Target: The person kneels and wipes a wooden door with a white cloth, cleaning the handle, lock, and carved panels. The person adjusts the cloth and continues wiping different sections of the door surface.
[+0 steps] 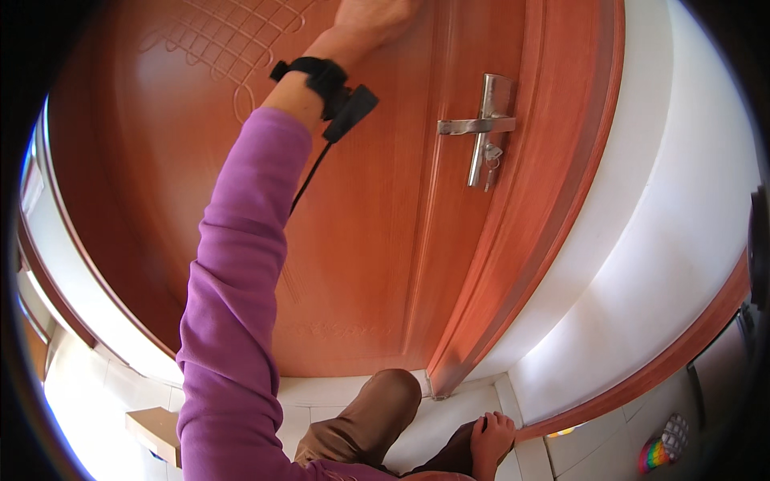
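Observation:
My left arm, in a purple sleeve (240, 270), reaches up in front of a reddish-brown wooden door (349, 240). My left hand (373, 18) is at the top edge near the door's face, its fingers cut off or blurred, so any contact is unclear. A black strap with a small device (328, 87) circles that wrist, and a black cable hangs from it. To the right of the arm is the metal lever handle (469, 126) on its plate, with keys (493, 157) in the lock below. My right hand (493, 439) rests on my right knee, holding nothing visible.
The door frame (535, 240) borders a white wall (637, 288) on the right. A cardboard box (153, 424) sits on the tiled floor at lower left. A rainbow-striped slipper (656, 451) lies at lower right. My brown trouser leg (367, 415) is bent close to the door's base.

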A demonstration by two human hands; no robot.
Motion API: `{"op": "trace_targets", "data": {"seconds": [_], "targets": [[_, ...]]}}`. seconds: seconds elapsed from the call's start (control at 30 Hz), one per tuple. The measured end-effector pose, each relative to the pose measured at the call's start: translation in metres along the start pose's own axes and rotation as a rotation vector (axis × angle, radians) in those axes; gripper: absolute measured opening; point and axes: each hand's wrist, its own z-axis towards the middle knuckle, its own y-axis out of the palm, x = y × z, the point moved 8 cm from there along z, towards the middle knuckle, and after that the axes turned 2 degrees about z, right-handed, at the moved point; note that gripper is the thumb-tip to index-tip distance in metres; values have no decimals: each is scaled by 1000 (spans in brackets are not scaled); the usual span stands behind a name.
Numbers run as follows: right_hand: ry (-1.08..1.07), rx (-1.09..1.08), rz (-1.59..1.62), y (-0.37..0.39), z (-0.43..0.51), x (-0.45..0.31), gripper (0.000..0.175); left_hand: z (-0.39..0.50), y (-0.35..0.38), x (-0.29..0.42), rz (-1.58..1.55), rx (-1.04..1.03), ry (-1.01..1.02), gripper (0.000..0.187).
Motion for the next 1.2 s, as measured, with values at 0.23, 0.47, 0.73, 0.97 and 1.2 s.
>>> {"op": "trace_targets", "data": {"seconds": [0.23,0.47,0.73,0.97,1.2], "targets": [[42,-17,26,3,6,2,17,12,15,43,28,22,31,47],[34,10,30,-10,1,10,18,-77,-14,88,-213,24,68,49],[11,51,26,-22,-8,21,18,-185,-56,150,-453,-166,40,48],[84,-230,345,-23,16,25,22,-289,-87,217,-1981,-352,-1534,47],[-39,-183,1019,-107,109,-69,33,-298,-148,300,-2556,-176,-2005,46]]}}
